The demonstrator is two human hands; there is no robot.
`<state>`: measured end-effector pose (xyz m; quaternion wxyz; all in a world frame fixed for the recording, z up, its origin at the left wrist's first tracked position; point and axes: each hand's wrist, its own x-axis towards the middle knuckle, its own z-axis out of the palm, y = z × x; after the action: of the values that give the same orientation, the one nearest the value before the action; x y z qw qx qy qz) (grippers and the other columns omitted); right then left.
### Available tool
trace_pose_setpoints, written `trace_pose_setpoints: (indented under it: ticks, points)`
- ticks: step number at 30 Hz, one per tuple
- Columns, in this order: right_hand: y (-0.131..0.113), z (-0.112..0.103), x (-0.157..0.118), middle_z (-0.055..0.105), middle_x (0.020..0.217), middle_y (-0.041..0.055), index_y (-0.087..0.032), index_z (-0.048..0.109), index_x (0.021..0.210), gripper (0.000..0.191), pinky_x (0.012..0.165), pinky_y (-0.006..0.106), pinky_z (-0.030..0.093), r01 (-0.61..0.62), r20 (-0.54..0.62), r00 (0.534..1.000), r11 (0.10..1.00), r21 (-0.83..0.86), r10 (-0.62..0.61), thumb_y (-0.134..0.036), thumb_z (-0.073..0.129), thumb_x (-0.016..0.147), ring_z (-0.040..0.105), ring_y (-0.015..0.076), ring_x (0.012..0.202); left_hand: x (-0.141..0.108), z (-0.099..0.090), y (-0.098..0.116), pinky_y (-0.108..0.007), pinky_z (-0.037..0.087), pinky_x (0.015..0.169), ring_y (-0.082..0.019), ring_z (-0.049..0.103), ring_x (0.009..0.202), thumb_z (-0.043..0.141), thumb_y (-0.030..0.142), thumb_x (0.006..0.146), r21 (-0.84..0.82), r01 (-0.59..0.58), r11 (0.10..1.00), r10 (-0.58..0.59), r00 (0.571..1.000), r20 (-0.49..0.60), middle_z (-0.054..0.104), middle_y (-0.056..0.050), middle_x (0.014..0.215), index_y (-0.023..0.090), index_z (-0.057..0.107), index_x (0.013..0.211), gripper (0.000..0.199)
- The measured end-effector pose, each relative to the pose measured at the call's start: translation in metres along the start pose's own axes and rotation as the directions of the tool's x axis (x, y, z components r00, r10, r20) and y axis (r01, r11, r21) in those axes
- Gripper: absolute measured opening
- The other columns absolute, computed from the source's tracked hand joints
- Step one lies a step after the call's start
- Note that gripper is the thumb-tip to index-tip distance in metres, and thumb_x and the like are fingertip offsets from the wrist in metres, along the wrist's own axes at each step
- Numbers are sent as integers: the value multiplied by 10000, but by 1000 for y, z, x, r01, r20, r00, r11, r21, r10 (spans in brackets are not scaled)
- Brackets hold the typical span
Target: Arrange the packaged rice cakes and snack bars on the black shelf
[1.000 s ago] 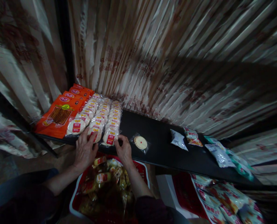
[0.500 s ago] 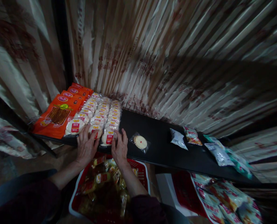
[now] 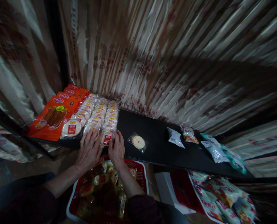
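Three rows of overlapping, clear-wrapped rice crackers [image 3: 98, 113] with red-and-white labels lie on a black shelf [image 3: 152, 152]. My left hand [image 3: 89, 151] rests over the front of the middle row, fingers stretched forward and partly covering its front pack. At the front right corner, my right hand [image 3: 116, 151] touches the right side of the front rice cracker pack [image 3: 107, 138], its fingers extended and not wrapped round it. That front pack shows between both hands. Orange snack bags [image 3: 51, 116] overlap to the left of the rows.
A single wrapped round cracker [image 3: 138, 142] lies right of my hands. Farther right are small snack bags [image 3: 175, 137] and green-and-white bags [image 3: 219, 152]. Below stands a red basket [image 3: 145, 179] of wrapped snacks, beside another red container [image 3: 183, 189] with larger bags. A patterned curtain [image 3: 152, 62] hangs behind.
My left hand has shifted right over the middle row and its fingers lie flatter. My right hand has drawn in against the right row's front pack. The view has shifted slightly.
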<state>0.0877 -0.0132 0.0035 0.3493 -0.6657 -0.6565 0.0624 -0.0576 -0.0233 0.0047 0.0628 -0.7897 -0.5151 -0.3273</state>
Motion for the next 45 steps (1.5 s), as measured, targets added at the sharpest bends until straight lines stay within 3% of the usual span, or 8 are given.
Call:
trace_pose_setpoints:
  ticks: [4,11,15,18,21,25,29,45]
  points:
    - [-1,-2,1,485,1326,118,-193,529,1245,386,1037,398,394,-3,-4,1000,999,40,3,-237,385,889,443,210,1248,-7,8,8,-524,161,1124,-315,168,1415,530,288,828,-44,-94,995,97,992,82,342,-160,1481,176,468,1341,529]
    - [6,-3,1,535,1294,148,-111,373,1361,517,1018,401,413,-20,-9,1000,986,164,22,-322,411,890,497,215,1192,-9,15,8,-547,124,1129,-318,140,1421,541,322,833,-67,-49,997,57,991,125,265,-153,1516,193,452,1360,550]
    - [6,0,10,392,1423,199,-65,302,1404,609,1065,456,349,-32,-20,999,988,148,35,-387,399,896,357,250,1327,-7,13,8,-561,120,1127,-316,121,1425,508,353,856,-74,-28,997,38,991,131,278,-126,1515,197,458,1356,526]
    - [1,1,23,250,1507,178,-101,304,1417,601,1101,501,265,20,-24,1000,997,80,-18,-403,386,905,194,265,1407,-6,13,8,-564,119,1129,-320,102,1426,495,382,861,-77,-6,997,15,993,119,312,-108,1504,185,452,1361,539]
    - [-4,4,33,206,1527,158,-128,347,1410,540,1114,497,235,32,20,999,999,30,-33,-368,352,926,147,263,1423,-4,12,8,-561,127,1130,-320,95,1427,492,387,858,-71,12,997,-4,994,113,343,-105,1489,168,418,1383,573]
    - [-4,11,38,221,1521,159,-128,377,1399,503,1111,426,284,20,72,997,999,42,-23,-337,312,947,223,240,1407,-2,11,8,-568,140,1125,-340,106,1421,505,383,846,-49,12,999,-5,990,139,343,-110,1488,152,429,1376,583]
    - [-3,13,37,272,1501,140,-145,410,1375,471,1097,386,326,44,49,998,998,52,-47,-323,314,950,301,210,1375,-1,11,7,-575,142,1121,-350,126,1416,502,389,847,-32,6,999,-1,989,147,331,-106,1493,155,441,1369,575]
    - [-1,17,37,284,1486,123,-162,401,1363,449,1100,380,321,55,53,997,997,54,-58,-330,291,961,288,189,1377,4,10,1,-547,133,1143,-320,188,1408,466,385,871,-11,-28,1000,29,989,147,358,-91,1482,168,458,1356,532]
